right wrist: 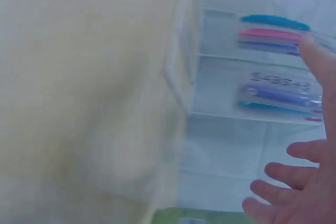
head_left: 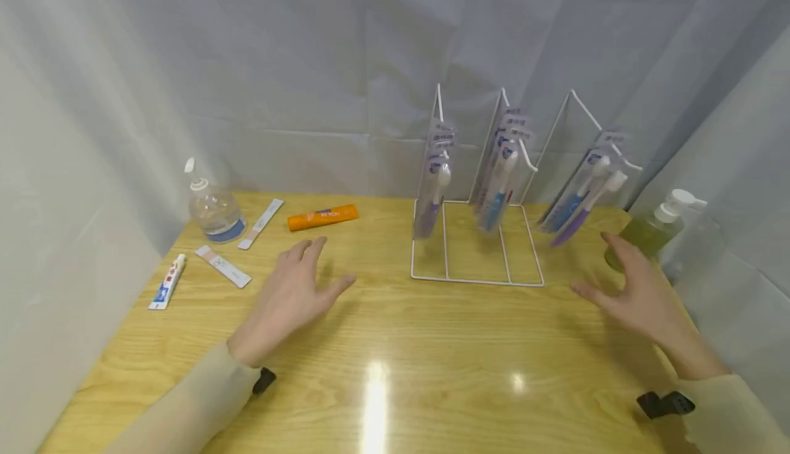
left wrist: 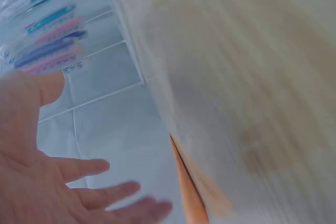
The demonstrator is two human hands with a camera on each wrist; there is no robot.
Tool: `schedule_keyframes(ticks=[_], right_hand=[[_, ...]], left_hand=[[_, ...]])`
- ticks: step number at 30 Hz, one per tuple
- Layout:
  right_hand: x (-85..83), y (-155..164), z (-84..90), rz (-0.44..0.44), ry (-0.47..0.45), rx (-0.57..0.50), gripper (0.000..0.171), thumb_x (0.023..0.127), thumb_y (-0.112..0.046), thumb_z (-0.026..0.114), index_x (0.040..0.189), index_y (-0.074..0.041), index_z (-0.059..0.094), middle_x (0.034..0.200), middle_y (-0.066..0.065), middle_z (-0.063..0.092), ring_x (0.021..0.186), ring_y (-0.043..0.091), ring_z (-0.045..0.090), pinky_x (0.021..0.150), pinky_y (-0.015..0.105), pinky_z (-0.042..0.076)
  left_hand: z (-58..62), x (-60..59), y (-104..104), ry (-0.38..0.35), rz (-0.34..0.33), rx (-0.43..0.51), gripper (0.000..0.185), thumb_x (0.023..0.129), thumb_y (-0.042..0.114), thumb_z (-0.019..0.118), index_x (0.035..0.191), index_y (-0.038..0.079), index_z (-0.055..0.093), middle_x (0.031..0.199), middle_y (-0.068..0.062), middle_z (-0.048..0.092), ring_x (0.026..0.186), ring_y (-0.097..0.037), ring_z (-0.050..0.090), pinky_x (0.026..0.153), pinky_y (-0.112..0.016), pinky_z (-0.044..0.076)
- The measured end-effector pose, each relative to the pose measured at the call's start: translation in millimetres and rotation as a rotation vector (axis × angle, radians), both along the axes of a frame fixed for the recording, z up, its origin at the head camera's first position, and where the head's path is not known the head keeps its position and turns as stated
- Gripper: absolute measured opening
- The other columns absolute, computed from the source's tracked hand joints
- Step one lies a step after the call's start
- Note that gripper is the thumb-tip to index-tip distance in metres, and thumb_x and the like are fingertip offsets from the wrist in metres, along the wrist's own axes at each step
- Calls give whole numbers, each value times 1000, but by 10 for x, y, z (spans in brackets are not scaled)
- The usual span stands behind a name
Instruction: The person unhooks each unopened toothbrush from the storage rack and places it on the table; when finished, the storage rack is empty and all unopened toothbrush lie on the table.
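Observation:
Above the table's left half, my left hand (head_left: 293,296) hovers with fingers spread and nothing in it, nearest to an orange tube (head_left: 323,217) lying on the wood. My right hand (head_left: 638,293) is likewise empty, its fingers apart, close to a green pump bottle (head_left: 651,231). Between the two hands stands a white wire rack (head_left: 478,281). Packaged toothbrushes hang from its three hooks: one group on the left (head_left: 435,186), one in the middle (head_left: 498,180), one on the right (head_left: 583,197). The right wrist view shows some packs (right wrist: 278,93) beyond the fingers, blurred.
At the left of the wooden table (head_left: 432,351) are a clear pump bottle (head_left: 216,214), two flat white sachets, one behind (head_left: 261,224) and one in front (head_left: 223,267), and a small white tube (head_left: 167,282). A grey curtain (head_left: 296,84) closes off the back and sides.

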State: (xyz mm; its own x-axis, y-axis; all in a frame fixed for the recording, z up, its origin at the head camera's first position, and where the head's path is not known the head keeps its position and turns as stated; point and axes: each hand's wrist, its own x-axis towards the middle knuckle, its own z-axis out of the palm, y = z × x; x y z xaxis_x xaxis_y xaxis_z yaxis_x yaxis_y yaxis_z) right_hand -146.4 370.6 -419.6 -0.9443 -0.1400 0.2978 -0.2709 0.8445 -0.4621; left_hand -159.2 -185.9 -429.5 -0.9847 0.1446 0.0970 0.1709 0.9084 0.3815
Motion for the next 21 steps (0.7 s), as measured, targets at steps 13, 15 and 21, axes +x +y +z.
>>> schedule_keyframes(ticks=[13, 15, 21], right_hand=[[-455, -35, 519, -58, 48, -562, 51, 103, -6, 79, 151, -15, 67, 128, -35, 67, 115, -13, 67, 93, 0, 55], [-496, -70, 543, -39, 40, -660, 46, 102, -2, 79, 143, -21, 72, 122, -31, 73, 110, -10, 70, 91, 2, 57], [-567, -193, 554, 60, 30, -961, 36, 97, 11, 79, 117, -19, 82, 105, -16, 85, 93, -4, 77, 84, 7, 62]], left_hand=[[-38, -411, 628, -334, -89, 580, 65, 106, 36, 76, 162, 8, 57, 155, -21, 68, 135, -41, 73, 103, -49, 69], [-80, -483, 737, -387, -86, 660, 61, 106, 29, 77, 160, 5, 59, 151, -22, 70, 131, -39, 75, 98, -42, 71], [-206, -680, 1004, -439, -66, 799, 52, 100, 10, 81, 149, -2, 67, 138, -27, 75, 105, -30, 80, 87, -35, 72]])
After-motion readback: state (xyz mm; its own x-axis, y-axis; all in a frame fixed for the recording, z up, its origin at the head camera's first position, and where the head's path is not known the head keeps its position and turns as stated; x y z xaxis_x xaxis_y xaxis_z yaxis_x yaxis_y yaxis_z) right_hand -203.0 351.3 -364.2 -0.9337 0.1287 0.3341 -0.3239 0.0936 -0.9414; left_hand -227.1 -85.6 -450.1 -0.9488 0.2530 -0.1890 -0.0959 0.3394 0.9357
